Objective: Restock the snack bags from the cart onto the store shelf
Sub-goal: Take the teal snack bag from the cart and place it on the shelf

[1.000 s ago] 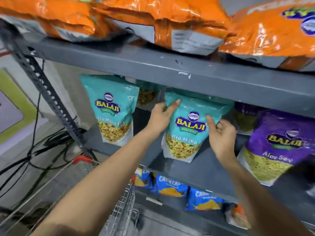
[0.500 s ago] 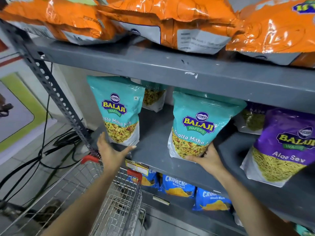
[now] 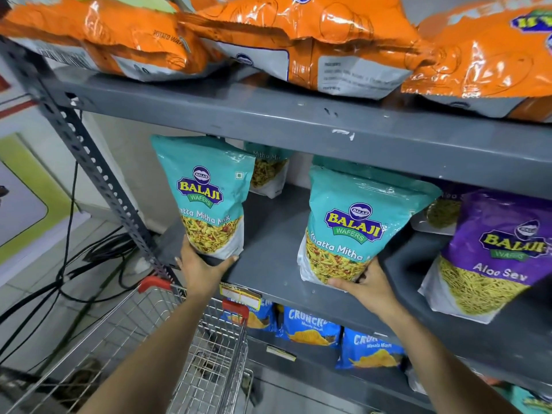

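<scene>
Two teal Balaji Khatta Mitha bags stand upright on the grey middle shelf (image 3: pixel 268 264). My left hand (image 3: pixel 203 268) cups the bottom of the left teal bag (image 3: pixel 206 198) at the shelf's front left. My right hand (image 3: pixel 366 286) grips the bottom edge of the right teal bag (image 3: pixel 355 225), thumb under its front. A third teal bag (image 3: pixel 268 171) stands behind them at the back. The wire cart (image 3: pixel 179 354) with red corner caps sits below my left arm; its inside looks empty where visible.
A purple Aloo Sev bag (image 3: pixel 493 255) stands to the right, with another one (image 3: pixel 442 213) behind it. Orange chip bags (image 3: pixel 298 37) lie on the top shelf. Blue Crunchex bags (image 3: pixel 310 327) fill the shelf below. A perforated grey upright (image 3: pixel 89 162) and black cables (image 3: pixel 68 264) are at left.
My left hand rose from the cart's edge to the bottom of the left teal bag. My right hand stays at the bottom of the right teal bag.
</scene>
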Tool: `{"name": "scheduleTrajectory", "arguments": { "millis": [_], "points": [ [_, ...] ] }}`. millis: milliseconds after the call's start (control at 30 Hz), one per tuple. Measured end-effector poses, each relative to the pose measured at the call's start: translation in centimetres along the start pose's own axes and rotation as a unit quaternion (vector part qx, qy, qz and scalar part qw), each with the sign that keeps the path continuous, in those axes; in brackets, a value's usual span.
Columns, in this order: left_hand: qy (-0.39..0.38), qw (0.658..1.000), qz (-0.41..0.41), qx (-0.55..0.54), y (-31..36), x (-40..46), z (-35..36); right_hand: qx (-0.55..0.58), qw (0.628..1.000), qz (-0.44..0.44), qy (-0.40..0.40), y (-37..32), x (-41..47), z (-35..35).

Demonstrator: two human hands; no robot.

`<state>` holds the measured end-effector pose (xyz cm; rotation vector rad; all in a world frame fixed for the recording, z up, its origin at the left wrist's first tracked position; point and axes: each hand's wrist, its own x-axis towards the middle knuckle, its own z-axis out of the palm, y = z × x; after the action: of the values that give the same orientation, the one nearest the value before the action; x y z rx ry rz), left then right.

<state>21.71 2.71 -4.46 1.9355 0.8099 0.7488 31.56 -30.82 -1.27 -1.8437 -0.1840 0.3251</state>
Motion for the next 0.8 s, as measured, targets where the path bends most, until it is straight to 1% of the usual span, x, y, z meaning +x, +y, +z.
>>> {"name": "scheduleTrajectory", "arguments": {
  "millis": [133,200,267,300,333,367,467,533,633,700,733,800],
  "points": [
    [-0.010,1.000,-0.016,0.019,0.0,-0.3,-0.3,0.002,1.000,0.002,-0.015,-0.2,0.0,0.0],
    [0.017,1.000,-0.014,0.016,0.4,-1.8,-0.5,0.031,0.999,-0.007,-0.016,-0.2,-0.4,-0.2],
    [0.057,0.998,0.022,0.002,1.4,-4.0,-0.5,0.054,0.998,-0.013,0.007,0.0,-1.5,-0.8],
    [0.063,0.996,0.056,-0.004,1.9,-5.2,-0.2,0.051,0.998,-0.018,0.030,0.3,-2.3,-1.3],
    [0.052,0.995,0.086,-0.011,2.4,-6.4,0.3,0.043,0.997,-0.024,0.058,0.8,-3.2,-1.9],
    [0.024,0.994,0.107,-0.025,3.1,-7.7,1.0,0.032,0.995,-0.030,0.086,1.4,-4.1,-2.7],
    [-0.090,0.982,0.154,-0.062,5.8,-12.0,4.0,0.015,0.986,-0.046,0.162,3.3,-6.8,-5.8],
    [-0.159,0.966,0.188,-0.084,8.3,-15.0,6.8,0.007,0.976,-0.047,0.214,4.1,-8.8,-8.6],
    [-0.282,0.933,0.200,-0.095,12.0,-19.5,12.1,-0.032,0.950,-0.043,0.308,5.2,-11.6,-14.3],
    [-0.349,0.913,0.191,-0.094,14.2,-22.2,15.8,-0.109,0.920,-0.016,0.375,6.2,-13.6,-18.4],
    [-0.379,0.906,0.170,-0.084,15.2,-23.2,17.6,-0.136,0.904,0.001,0.406,7.1,-14.4,-20.5],
    [-0.426,0.896,0.114,-0.055,17.3,-24.3,20.5,-0.113,0.876,0.019,0.468,8.5,-15.7,-24.6]
  ]
}}
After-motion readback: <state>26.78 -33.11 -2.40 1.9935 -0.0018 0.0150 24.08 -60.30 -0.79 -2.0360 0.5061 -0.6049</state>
